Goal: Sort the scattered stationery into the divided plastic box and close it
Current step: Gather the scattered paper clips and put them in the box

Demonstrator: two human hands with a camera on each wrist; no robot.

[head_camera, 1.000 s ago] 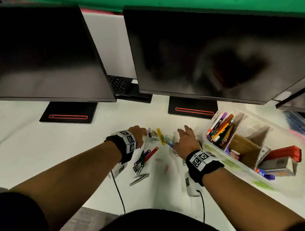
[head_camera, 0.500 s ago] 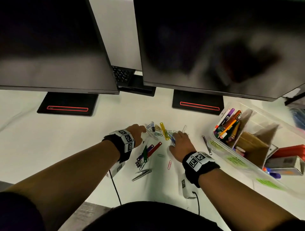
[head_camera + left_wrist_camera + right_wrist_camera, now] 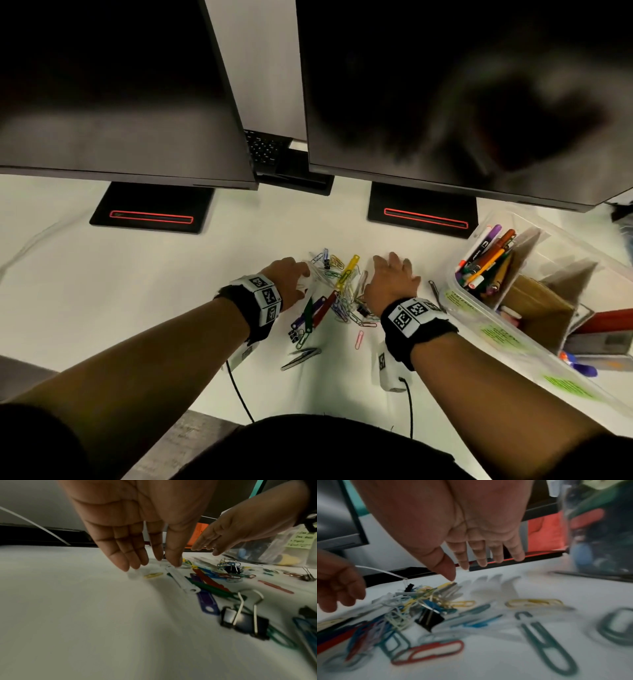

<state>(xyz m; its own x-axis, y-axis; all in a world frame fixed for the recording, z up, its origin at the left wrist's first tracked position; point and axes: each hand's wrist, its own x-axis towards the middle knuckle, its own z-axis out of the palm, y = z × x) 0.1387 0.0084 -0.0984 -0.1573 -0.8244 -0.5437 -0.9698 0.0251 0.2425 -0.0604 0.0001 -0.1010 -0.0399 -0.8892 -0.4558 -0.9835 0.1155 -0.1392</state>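
Note:
A heap of coloured paper clips [image 3: 344,298], with binder clips and plastic tags, lies on the white desk between my two hands. My left hand [image 3: 294,274] hovers at the heap's left edge, fingers straight and pointing down, tips by a white plastic strip [image 3: 181,580]. My right hand [image 3: 390,274] is spread flat at the heap's right side; its thumb [image 3: 448,573] nearly touches a yellow clip. Neither hand holds anything. The clear divided box [image 3: 479,318] stands open at the right, with pens [image 3: 486,260] in its end compartment.
Two dark monitors overhang the desk on black stands [image 3: 150,212] [image 3: 424,216]. Tweezers [image 3: 301,353] and a pink clip [image 3: 359,339] lie nearer to me. A black binder clip [image 3: 243,622] and a purple tag [image 3: 207,601] sit by my left wrist.
My right hand came left from beside the box to the heap and stretched its fingers forward. The clips now lie bunched closer together between the hands. The left hand barely moved.

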